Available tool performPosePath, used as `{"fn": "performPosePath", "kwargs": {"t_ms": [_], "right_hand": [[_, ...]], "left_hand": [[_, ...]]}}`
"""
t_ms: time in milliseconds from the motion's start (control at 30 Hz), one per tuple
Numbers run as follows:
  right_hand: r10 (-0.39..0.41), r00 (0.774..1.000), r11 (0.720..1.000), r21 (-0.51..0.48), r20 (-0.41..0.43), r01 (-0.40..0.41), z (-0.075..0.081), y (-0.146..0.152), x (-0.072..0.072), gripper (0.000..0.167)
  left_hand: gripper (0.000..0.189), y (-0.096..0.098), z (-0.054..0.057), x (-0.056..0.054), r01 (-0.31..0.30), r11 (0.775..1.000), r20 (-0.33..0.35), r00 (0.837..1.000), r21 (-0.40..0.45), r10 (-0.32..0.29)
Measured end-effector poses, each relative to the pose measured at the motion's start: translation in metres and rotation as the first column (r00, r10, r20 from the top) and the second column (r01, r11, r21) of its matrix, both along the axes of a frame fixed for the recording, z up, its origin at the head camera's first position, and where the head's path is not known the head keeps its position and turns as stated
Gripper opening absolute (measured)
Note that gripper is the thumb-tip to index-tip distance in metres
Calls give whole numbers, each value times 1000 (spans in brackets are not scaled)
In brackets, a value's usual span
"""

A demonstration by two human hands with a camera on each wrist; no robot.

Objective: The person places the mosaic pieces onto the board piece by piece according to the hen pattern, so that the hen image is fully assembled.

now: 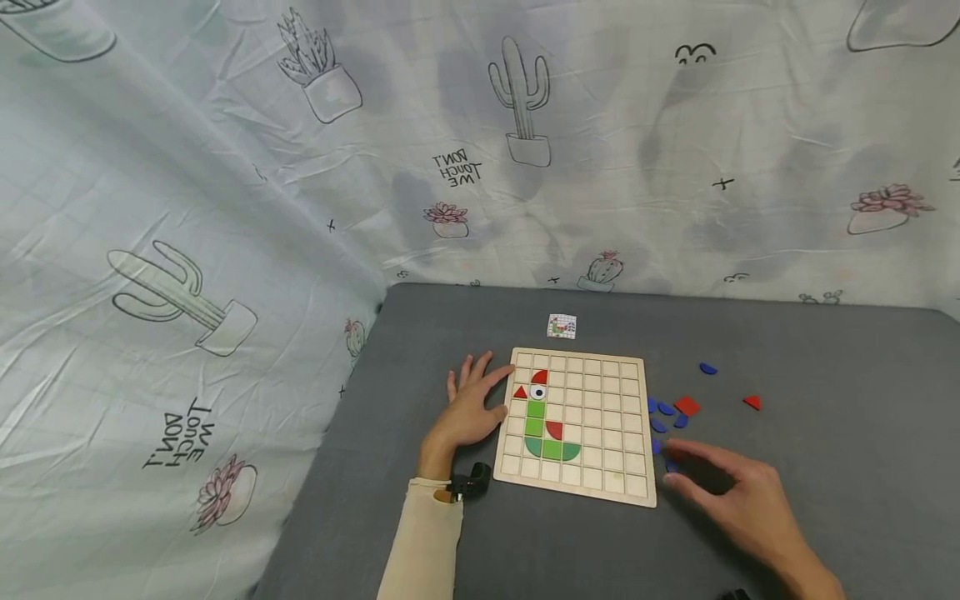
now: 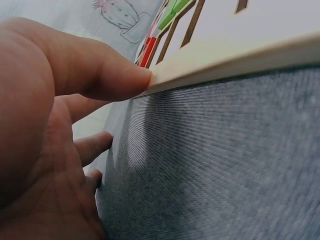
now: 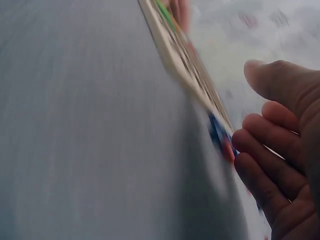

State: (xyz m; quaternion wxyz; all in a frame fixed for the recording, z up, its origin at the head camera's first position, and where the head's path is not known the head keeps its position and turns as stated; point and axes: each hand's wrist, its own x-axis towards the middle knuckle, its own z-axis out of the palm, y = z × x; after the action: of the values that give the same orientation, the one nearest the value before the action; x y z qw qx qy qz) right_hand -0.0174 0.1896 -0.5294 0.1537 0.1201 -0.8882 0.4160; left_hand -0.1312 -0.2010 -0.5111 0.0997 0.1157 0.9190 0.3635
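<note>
A wooden grid board [image 1: 592, 417] lies on the grey cloth. Set in its left squares are a white eye tile [image 1: 537, 392], a red triangle [image 1: 521, 392], green squares [image 1: 535, 409], and red and green rounded pieces. My left hand [image 1: 468, 412] rests at the board's left edge with fingers spread, its thumb [image 2: 125, 80] against the rim. To the right of the board, my right hand [image 1: 738, 496] hovers by the blue half-round pieces [image 1: 666, 408], its thumb and fingers apart with nothing between them. Some blue pieces sit partly hidden close to its fingertips.
A small printed pattern card [image 1: 562, 326] lies beyond the board. On the right are a red square [image 1: 686, 406], a red triangle piece [image 1: 752, 402] and a lone blue piece [image 1: 708, 368]. A cactus-print curtain [image 1: 600, 167] hangs along the back and left.
</note>
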Motion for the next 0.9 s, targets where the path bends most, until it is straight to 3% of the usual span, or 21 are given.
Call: {"fn": "performPosePath", "kwargs": {"t_ms": [200,367,500,667,900], "right_hand": [[-158,987,987,32,20,157,-4,43,17,52],[-188,982,982,25,29,187,-3,59,12,52],[-153,987,988,31,54,151,-1,60,-6,52],[-54,996,998,38,74,51,-2,55,-38,49],[61,992,998,27,106,-64,-4,43,-79,43]], "left_hand": [[70,0,-1,0,-2,1000,1,1000,4,2],[70,0,-1,-1,-6,1000,-1,1000,5,6],[70,-1,-2,-1,-1,1000,-2,1000,4,1],[70,-1,-3,-1,5,1000,-1,1000,9,-5],[69,-2,-5,-2,1,1000,-1,1000,5,-1]]}}
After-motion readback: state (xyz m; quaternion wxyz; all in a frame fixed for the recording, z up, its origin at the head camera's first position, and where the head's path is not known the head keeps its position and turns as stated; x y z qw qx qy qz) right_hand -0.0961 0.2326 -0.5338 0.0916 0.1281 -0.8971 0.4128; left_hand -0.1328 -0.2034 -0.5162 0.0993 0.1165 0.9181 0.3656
